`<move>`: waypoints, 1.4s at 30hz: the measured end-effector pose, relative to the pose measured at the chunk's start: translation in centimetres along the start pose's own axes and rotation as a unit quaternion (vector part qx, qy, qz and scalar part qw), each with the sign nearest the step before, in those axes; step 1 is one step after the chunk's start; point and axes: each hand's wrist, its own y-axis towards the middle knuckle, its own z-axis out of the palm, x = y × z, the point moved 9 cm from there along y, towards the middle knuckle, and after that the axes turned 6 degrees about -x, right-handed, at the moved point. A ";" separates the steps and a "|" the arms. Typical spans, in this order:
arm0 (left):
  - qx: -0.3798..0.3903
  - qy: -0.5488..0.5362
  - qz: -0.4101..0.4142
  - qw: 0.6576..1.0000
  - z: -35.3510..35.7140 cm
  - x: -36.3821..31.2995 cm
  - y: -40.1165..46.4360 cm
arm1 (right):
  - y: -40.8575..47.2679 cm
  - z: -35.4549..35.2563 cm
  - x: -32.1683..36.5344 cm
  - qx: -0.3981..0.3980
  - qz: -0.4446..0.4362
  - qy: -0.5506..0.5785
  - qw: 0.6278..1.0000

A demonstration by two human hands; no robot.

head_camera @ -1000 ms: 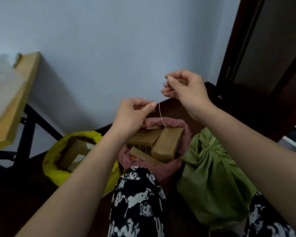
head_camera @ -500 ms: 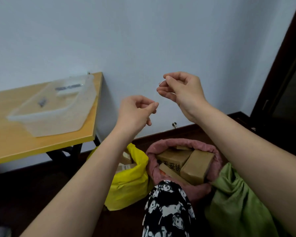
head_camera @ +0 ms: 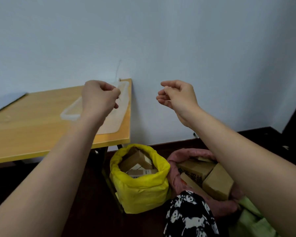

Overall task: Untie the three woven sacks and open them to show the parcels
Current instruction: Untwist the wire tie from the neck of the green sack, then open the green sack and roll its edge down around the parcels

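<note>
With the yellow sack [head_camera: 140,183] and pink sack [head_camera: 191,156] open on the floor showing parcels [head_camera: 210,175], both hands hang curled over the table [head_camera: 41,117], left hand [head_camera: 99,98] seemingly pinching string, right hand [head_camera: 178,94] unclear; next, probably, the green sack [head_camera: 253,221].

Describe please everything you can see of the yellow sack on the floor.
The yellow sack stands upright on the dark floor, just below the corner of the wooden table. It looks like thin woven plastic. Its mouth is open, with the rim rolled down into a thick collar, and brown cardboard parcels show inside. The pink sack stands close on its right. No hand touches it.
</note>
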 end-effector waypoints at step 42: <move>0.341 0.011 0.006 0.940 40.5 2.8 -22.6 | -2.7 -37.4 -16.0 -0.242 0.135 -0.101 0.956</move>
